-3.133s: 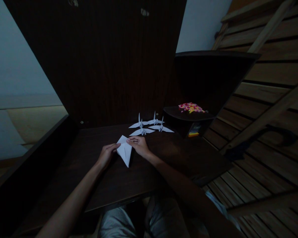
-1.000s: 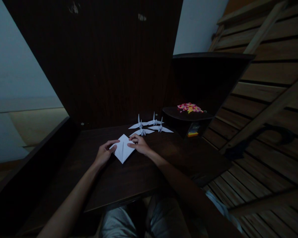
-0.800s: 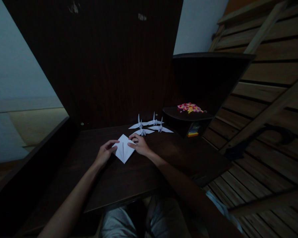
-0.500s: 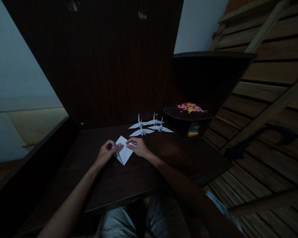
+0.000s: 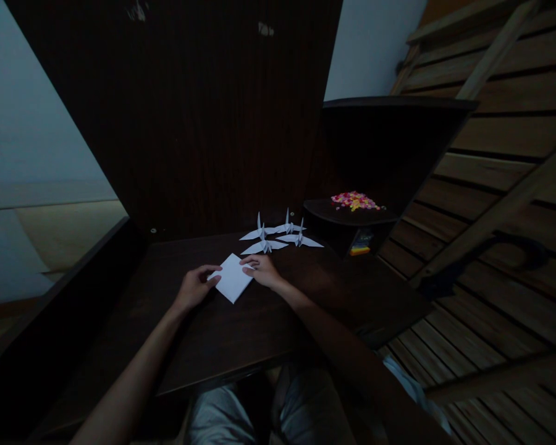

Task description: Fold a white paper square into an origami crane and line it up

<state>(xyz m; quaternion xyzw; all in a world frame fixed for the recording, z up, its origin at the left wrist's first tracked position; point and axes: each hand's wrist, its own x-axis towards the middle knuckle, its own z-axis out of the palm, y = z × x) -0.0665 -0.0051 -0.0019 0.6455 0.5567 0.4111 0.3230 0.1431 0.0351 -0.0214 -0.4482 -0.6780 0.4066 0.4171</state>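
Observation:
A folded square of white paper is turned like a diamond over the dark desk, its upper face smooth. My left hand pinches its left corner between thumb and fingers. The opposite corner is gripped by my right hand, thumb and fingers closed on it. Just beyond the paper stand several white origami cranes, their wings spread and their necks and tails pointing up.
The dark wooden desk has a raised side panel at left and a tall back board. On a corner shelf lies a pile of small pink, red and yellow pieces. Wooden slats rise at right.
The paper now shows a plain face, where creases and folded flaps showed before. My left hand has shifted slightly left, and its thumb has moved from the middle to the corner.

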